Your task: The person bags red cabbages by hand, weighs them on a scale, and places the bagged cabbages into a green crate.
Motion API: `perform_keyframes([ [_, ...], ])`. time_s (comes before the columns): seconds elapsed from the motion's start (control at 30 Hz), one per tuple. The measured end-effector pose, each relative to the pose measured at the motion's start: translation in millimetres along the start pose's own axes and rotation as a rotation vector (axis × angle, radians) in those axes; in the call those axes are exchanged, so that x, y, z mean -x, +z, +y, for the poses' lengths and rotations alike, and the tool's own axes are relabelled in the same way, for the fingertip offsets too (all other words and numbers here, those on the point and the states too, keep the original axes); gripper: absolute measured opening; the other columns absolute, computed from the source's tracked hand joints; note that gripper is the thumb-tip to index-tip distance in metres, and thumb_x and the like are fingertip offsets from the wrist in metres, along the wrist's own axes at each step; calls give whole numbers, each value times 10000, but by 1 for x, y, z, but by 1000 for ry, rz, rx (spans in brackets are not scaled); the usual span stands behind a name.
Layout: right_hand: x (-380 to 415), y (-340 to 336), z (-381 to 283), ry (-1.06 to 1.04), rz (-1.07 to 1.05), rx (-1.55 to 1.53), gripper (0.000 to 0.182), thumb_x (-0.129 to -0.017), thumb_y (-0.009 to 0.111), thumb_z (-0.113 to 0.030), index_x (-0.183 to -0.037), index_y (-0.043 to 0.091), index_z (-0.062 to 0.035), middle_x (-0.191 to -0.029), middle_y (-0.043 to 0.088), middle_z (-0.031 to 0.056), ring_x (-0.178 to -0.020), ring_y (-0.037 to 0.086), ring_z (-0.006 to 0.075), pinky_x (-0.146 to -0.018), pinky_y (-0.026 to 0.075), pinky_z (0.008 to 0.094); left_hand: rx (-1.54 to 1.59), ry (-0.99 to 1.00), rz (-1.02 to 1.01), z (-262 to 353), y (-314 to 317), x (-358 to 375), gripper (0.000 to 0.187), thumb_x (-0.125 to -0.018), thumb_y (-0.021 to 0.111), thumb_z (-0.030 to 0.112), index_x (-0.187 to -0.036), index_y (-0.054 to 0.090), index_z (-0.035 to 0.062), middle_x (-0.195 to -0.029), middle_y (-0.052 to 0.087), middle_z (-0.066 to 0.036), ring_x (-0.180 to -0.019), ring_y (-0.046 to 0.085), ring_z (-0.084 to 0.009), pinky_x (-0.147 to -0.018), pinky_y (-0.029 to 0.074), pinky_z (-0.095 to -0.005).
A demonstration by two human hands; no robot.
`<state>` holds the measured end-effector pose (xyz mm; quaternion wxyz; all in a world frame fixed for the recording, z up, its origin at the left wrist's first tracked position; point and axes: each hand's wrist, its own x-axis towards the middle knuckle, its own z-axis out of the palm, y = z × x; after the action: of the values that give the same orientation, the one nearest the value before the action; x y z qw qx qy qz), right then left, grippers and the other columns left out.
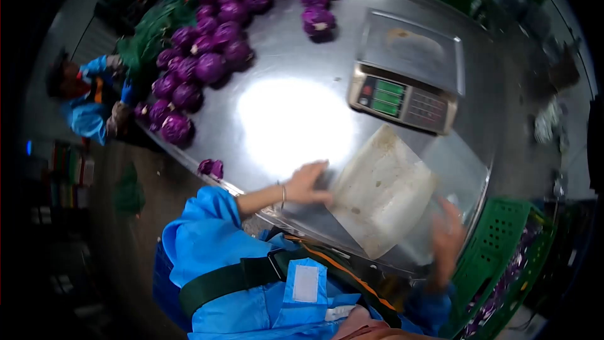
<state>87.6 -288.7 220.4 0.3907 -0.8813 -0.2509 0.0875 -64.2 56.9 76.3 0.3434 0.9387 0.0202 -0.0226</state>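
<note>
A worn, whitish flat sheet or board (384, 192) lies at an angle near the front edge of the steel table. My left hand (305, 184) is beside its left edge, with fingers apart and nothing seen in them. On the other side, my right hand (448, 230) is blurred, its fingers looking spread over clear plastic (456, 167) that extends from under the sheet. Whether its fingertips touch the plastic cannot be made out. Just beyond the sheet stands a scale (409, 56) with a green lit display.
Many purple cabbages (211, 68) and green netting (148, 41) cover the far left of the table (277, 63). Loose purple leaves (211, 168) lie at the left edge. A green crate (497, 233) stands at the right. Another person (88, 119) is at the far left.
</note>
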Motion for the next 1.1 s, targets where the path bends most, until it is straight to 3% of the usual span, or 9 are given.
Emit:
perform_keyframes([
  [0.17,-9,257,-22,-300,-511,428,553,-736,640,-436,-1224,535,-200,-1391,320,188,-1270,291,375,-991,201,586,-667,-483,322,-189,-129,1,884,-631,749,315,-1337,297,34,-1333,327,-254,-1214,332,-411,-984,305,-474],
  [0.3,-5,246,-41,-168,-736,136,402,-795,624,-328,-1144,587,-132,-1219,509,176,-1155,453,342,-954,334,475,-854,-455,393,-239,-248,-28,891,-656,674,85,-1406,197,135,-1419,202,-210,-1289,216,-396,-1038,206,-483],
  [0.4,-17,242,-78,269,-416,-148,221,-852,578,-146,-1036,622,-33,-937,658,139,-871,636,257,-811,476,304,-936,-242,501,-303,-266,-84,883,-670,633,9,-1411,200,216,-1438,190,-181,-1300,208,-403,-1039,211,-503],
  [0.53,-73,260,-147,304,-205,-375,225,-871,550,-105,-1059,585,15,-924,659,123,-828,638,197,-776,488,275,-784,-312,550,-330,-273,-120,732,-672,595,-31,-1326,379,218,-1395,268,-174,-1266,247,-421,-1023,228,-517],
  [0.6,-103,286,-175,375,-237,-555,260,-877,542,-92,-1107,549,29,-948,649,123,-858,628,183,-781,487,273,-462,-348,593,-315,-274,-113,686,-641,685,113,-1272,428,194,-1336,319,-203,-1230,277,-435,-1007,258,-515],
  [0.73,-173,360,-223,649,-385,-1340,678,-851,591,-376,-1358,274,-55,-1316,392,221,-1206,417,294,-901,417,541,252,-137,581,-264,-258,-64,937,-523,803,379,-1306,363,114,-1334,293,-239,-1236,249,-469,-1009,270,-511],
  [0.83,-217,406,-223,822,-644,-1868,763,-840,536,-500,-1397,178,-120,-1385,303,191,-1246,334,399,-927,351,629,47,2,431,-240,-273,-19,1080,-546,778,522,-1415,225,195,-1398,167,-249,-1292,143,-474,-1045,187,-547],
  [0.97,-182,409,-216,834,-514,-875,687,-736,704,-210,-1292,308,-135,-1228,448,143,-1088,517,320,-860,487,463,-578,-408,385,-319,-340,8,1125,-500,846,282,-1409,193,175,-1432,101,-227,-1308,115,-437,-1030,182,-560],
  [1.1,-154,425,-226,-28,-652,-8,849,-638,784,-328,-1329,340,-116,-1336,297,242,-1218,356,354,-986,342,448,-793,-300,518,-372,-308,-17,959,-494,814,196,-1329,351,291,-1380,239,-181,-1272,204,-414,-991,253,-543],
])
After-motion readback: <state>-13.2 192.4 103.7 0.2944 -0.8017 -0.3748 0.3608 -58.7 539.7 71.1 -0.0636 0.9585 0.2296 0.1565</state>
